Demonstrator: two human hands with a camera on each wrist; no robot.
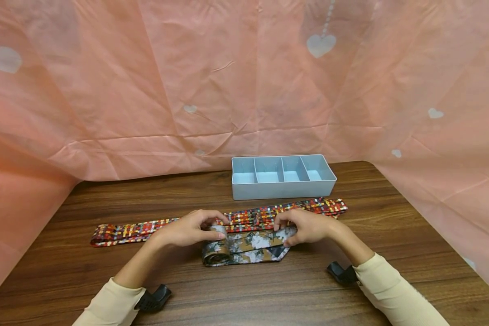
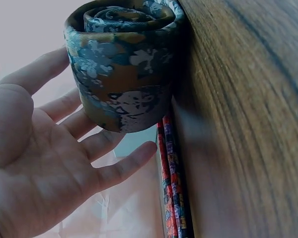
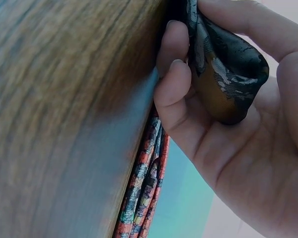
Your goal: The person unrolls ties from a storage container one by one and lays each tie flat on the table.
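A brown and grey floral necktie (image 1: 252, 243) lies on the table, its left part wound into a roll (image 2: 121, 74) that stands on edge. My left hand (image 1: 189, 228) holds this roll, thumb and fingertips at its top and side. Toward the right, the tie runs flat in overlapping layers to a pointed end with dark lining. There my right hand (image 1: 309, 226) pinches a folded part of it between thumb and fingers. In the right wrist view that fold (image 3: 226, 84) bulges into the palm. Just behind both hands lies a multicoloured checked necktie (image 1: 132, 231), stretched out lengthwise and folded in layers.
A pale blue box (image 1: 283, 190) with several compartments stands at the back of the wooden table (image 1: 244, 294), behind the checked tie. Pink cloth (image 1: 212, 81) with white hearts hangs at the back and sides. A black wrist device (image 1: 154, 299) sits at each cuff.
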